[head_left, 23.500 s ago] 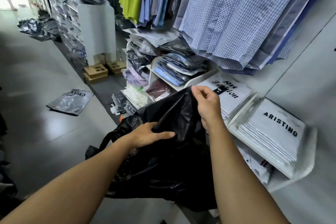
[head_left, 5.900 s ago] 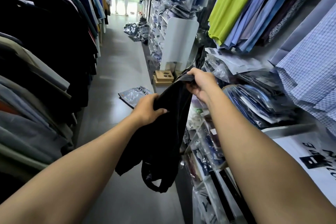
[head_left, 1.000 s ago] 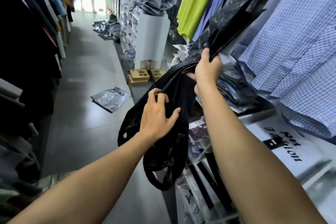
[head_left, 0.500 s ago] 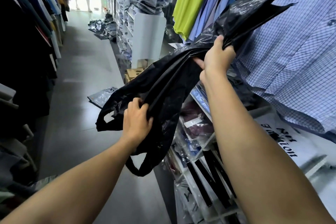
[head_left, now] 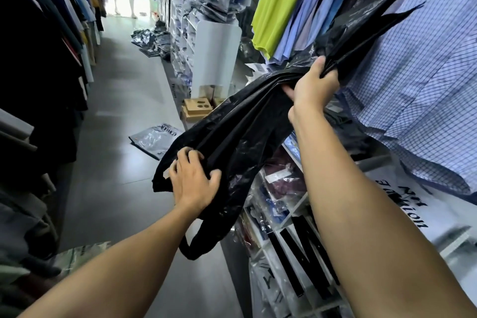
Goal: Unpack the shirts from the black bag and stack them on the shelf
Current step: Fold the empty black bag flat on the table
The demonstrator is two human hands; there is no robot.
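Note:
The black bag [head_left: 240, 134] is a limp, flattened plastic sack stretched slantwise between my hands, with a handle loop dangling below. My right hand [head_left: 312, 86] grips it high, close to its torn upper end, in front of the hanging checked shirts. My left hand [head_left: 193, 181] clutches its lower end over the aisle floor. Packed shirts [head_left: 278, 183] in clear wrappers fill the white shelf [head_left: 371, 162] under the bag. A white shirt pack with black lettering [head_left: 410, 204] lies on the shelf at right.
Hanging shirts [head_left: 418, 85] line the right wall above the shelves. A rack of dark clothes [head_left: 38, 59] runs along the left. One wrapped pack [head_left: 154, 137] lies on the grey aisle floor, with cardboard boxes [head_left: 197, 108] and more wrapped packs [head_left: 152, 41] farther back.
My right hand has raised and pulled the bag's upper end to the right. My left hand has slid down toward the lower end, drawing the bag out long.

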